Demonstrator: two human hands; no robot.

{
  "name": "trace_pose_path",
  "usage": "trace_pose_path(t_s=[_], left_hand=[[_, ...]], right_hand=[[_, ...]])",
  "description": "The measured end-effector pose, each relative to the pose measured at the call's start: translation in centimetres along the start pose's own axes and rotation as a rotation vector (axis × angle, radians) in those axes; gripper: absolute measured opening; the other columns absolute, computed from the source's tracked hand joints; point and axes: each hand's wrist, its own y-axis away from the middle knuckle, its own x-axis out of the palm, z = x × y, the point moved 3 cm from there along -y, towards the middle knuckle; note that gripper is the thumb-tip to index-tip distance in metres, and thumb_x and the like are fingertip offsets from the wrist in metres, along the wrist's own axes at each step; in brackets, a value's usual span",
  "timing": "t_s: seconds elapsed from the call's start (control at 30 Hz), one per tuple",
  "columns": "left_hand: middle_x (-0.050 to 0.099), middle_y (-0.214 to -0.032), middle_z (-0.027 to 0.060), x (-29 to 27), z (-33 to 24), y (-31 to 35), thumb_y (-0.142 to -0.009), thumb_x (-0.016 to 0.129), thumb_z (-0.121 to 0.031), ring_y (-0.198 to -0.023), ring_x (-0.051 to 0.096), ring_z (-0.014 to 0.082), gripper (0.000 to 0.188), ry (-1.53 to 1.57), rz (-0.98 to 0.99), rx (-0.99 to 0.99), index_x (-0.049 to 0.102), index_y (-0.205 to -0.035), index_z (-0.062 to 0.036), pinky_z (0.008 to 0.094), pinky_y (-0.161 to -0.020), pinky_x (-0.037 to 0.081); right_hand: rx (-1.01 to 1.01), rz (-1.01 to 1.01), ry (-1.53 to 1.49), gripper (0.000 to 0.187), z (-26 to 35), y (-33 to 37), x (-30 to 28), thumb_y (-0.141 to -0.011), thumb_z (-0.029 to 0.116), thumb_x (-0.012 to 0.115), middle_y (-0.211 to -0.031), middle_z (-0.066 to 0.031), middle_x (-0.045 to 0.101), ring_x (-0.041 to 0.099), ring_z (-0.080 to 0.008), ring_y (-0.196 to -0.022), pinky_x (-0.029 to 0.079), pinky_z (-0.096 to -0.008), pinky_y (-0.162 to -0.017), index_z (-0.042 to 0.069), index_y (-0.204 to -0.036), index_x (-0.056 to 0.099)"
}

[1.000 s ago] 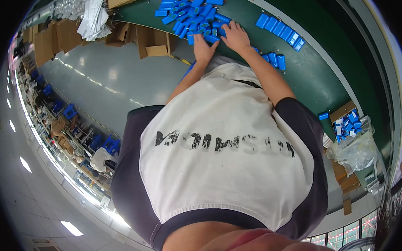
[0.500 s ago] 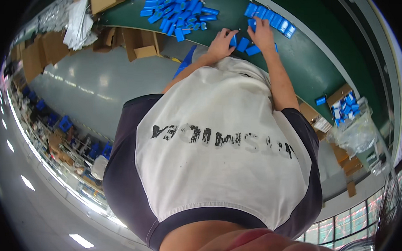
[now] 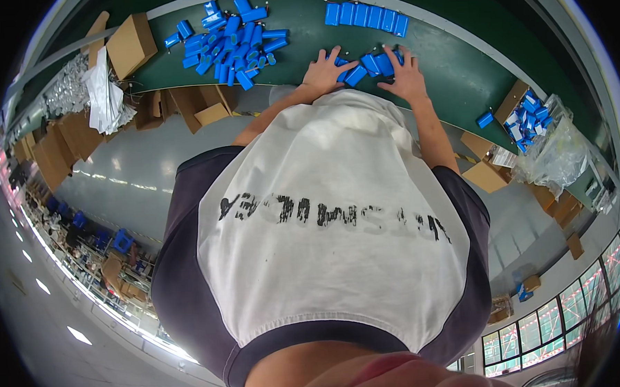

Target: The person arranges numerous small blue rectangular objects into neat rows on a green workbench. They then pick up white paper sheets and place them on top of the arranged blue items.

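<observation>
Several blue shrink-wrapped battery packs [image 3: 370,65] lie in a short uneven row close to me on the green table. At the row's left end, my left hand [image 3: 323,72] has thumb and fingers around one pack [image 3: 343,63], which it partly covers. My right hand [image 3: 407,80] grips the pack at the other end, its fingers bent over the top and its thumb on the near side. Beyond the hands, a neat row of blue packs [image 3: 361,15] lies side by side. To the left is a loose heap of similar packs [image 3: 231,48].
A carton of blue and white pieces [image 3: 528,118] sits at the table's right end, beside clear plastic bags [image 3: 554,152]. One blue pack [image 3: 485,120] lies near it. Open cartons [image 3: 199,105] and white sheets [image 3: 105,99] are at left. A raised rail [image 3: 455,38] runs behind.
The view has shifted, bringing more of the table into sight. My right hand has come back from the far row to the near packs. The near packs now sit closer together between both hands.
</observation>
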Motion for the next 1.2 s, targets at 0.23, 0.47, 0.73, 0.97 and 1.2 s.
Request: trace_pose_path(t_s=[0.23,0.47,0.73,0.97,1.2], left_hand=[[0.027,-0.162,0.0115,-0.7,-1.6,0.3,-0.082,0.08,-0.037,-0.147,0.024,0.0403,0.084,-0.223,-0.102,0.266,0.036,-0.152,-0.054,0.0664,-0.1,0.044],[0.022,-0.167,0.0046,-0.6,-2.3,-0.5,-0.096,0.057,-0.022,-0.143,0.035,0.0393,0.062,-0.528,0.015,0.4,0.044,-0.148,-0.053,0.0675,-0.097,0.049],[0.037,-0.156,0.0093,1.0,-0.1,0.1,-0.098,0.056,-0.024,-0.138,0.039,0.0384,0.055,-0.347,-0.093,0.209,0.047,-0.147,-0.0479,0.0632,-0.095,0.05],[0.041,-0.15,0.0087,0.9,0.0,0.1,-0.093,0.067,-0.026,-0.133,0.042,0.0367,0.066,-0.307,-0.123,0.131,0.042,-0.149,-0.0498,0.0591,-0.094,0.051],[0.043,-0.146,0.0073,-0.2,0.0,-0.4,-0.09,0.072,-0.029,-0.13,0.043,0.0346,0.068,-0.245,-0.121,0.102,0.044,-0.148,-0.0512,0.0572,-0.094,0.051]], right_hand=[[0.031,-0.134,0.191,0.12,2.1,0.0,-0.6,-0.061,0.04,0.094,-0.157,-0.0122,0.031,0.04,-0.0414,-0.136,0.048,-0.0625,-0.1,0.046,-0.158,0.023],[-0.14,0.018,0.296,0.112,2.3,-1.2,-0.3,-0.064,0.035,0.093,-0.159,-0.0068,0.03,0.044,-0.0425,-0.129,0.053,-0.0581,-0.096,0.052,-0.154,0.03],[0.02,0.153,-0.04,0.105,-0.7,-1.2,-0.2,-0.062,0.036,0.094,-0.133,-0.0131,0.044,0.053,-0.0376,-0.123,0.055,-0.0508,-0.097,0.033,-0.153,0.041],[0.137,0.154,-0.31,0.116,-2.2,2.2,2.2,-0.062,0.035,0.095,-0.131,-0.0163,0.044,0.055,-0.0388,-0.121,0.054,-0.0497,-0.098,0.033,-0.158,0.031],[-0.094,0.047,0.146,0.112,2.6,1.1,0.5,-0.066,0.035,0.092,-0.155,-0.0085,0.036,0.047,-0.0394,-0.128,0.054,-0.0566,-0.093,0.055,-0.154,0.027]])
